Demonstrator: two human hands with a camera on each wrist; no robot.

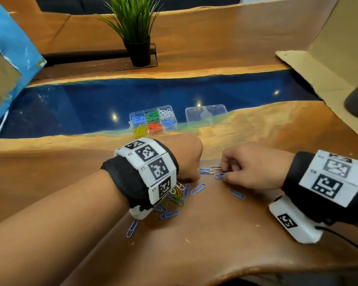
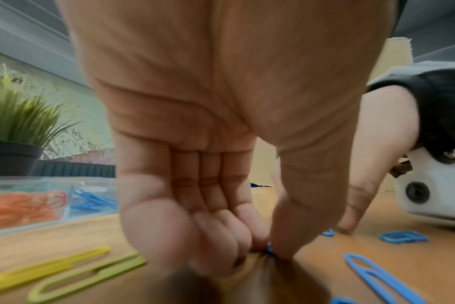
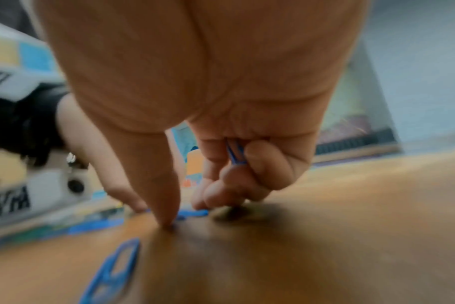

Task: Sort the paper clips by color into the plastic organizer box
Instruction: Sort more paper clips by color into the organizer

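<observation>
Looped blue wire clips, glossy wooden table

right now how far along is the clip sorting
Mostly done: all six sections of the organizer box hold clips grouped by color. In hand: the right hand grips blue clips and the left hand pinches one off the table. Left: a small loose pile, mainly blue with some yellow, green and white.
</observation>
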